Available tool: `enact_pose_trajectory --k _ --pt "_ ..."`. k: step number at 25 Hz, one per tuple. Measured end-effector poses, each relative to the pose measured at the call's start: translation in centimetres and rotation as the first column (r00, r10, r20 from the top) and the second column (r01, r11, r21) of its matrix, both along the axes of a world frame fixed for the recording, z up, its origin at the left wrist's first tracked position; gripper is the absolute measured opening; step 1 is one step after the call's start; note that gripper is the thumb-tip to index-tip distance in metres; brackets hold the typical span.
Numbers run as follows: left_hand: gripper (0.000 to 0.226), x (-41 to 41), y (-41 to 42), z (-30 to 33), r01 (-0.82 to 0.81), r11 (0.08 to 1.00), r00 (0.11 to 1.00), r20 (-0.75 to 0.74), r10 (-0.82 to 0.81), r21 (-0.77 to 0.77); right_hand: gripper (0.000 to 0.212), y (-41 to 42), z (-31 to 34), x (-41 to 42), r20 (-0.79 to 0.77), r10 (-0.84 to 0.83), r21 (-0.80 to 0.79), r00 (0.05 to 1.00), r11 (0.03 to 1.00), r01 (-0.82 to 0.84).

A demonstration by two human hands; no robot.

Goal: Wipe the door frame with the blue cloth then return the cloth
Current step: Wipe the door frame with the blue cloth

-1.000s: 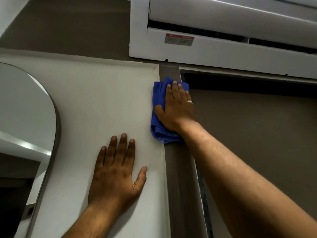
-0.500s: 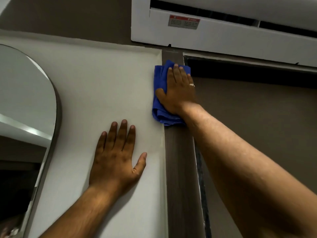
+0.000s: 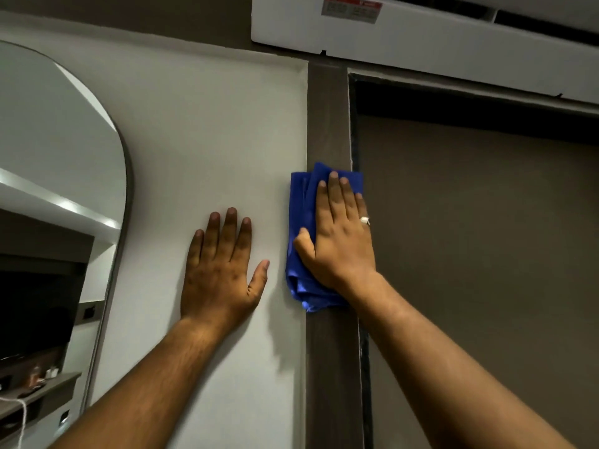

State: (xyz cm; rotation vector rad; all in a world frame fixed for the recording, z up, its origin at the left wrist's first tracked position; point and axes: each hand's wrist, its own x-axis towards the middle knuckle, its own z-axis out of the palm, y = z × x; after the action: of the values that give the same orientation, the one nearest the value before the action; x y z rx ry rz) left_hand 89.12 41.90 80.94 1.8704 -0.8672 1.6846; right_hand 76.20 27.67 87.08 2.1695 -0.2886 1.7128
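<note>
A dark brown wooden door frame (image 3: 327,118) runs vertically up the middle of the view. My right hand (image 3: 340,238) lies flat on a folded blue cloth (image 3: 298,222) and presses it against the frame, well below the frame's top corner. The cloth sticks out to the left over the edge of the white wall and below my palm. My left hand (image 3: 220,267) rests flat on the white wall (image 3: 194,140), fingers spread, holding nothing, a short way left of the cloth.
A white air conditioner (image 3: 421,37) hangs directly above the frame's top. The brown door (image 3: 479,238) fills the right side. An arched mirror (image 3: 58,189) is on the wall at the left, with a shelf (image 3: 32,393) low in the corner.
My right hand has slid the blue cloth down the frame from near the top corner. My left hand has stayed flat on the wall.
</note>
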Motion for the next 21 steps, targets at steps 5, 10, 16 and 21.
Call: enact_pose_trajectory --k 5,10,16,21 --pt "0.071 -1.0 0.4 -4.0 0.036 0.999 0.997 -0.064 -0.034 0.023 0.08 0.4 -9.6 -0.5 -0.019 0.004 0.021 1.0 1.0 -0.004" --pt "0.066 -4.0 1.1 -6.9 0.111 0.992 0.959 -0.257 -0.121 -0.053 0.074 1.1 -14.3 -2.1 -0.13 0.104 0.09 0.986 0.992 -0.093" --pt "0.061 -9.3 -0.9 -10.5 0.43 0.806 0.656 -0.472 -0.589 -0.407 0.059 0.1 -13.6 -5.8 -0.13 0.337 0.152 0.932 0.936 -0.317" --pt "0.036 -11.2 -3.0 -11.0 0.426 0.755 0.512 -0.555 -0.656 -0.499 0.063 -0.5 -15.0 -7.3 0.107 0.101 0.559 0.989 0.817 -0.144"
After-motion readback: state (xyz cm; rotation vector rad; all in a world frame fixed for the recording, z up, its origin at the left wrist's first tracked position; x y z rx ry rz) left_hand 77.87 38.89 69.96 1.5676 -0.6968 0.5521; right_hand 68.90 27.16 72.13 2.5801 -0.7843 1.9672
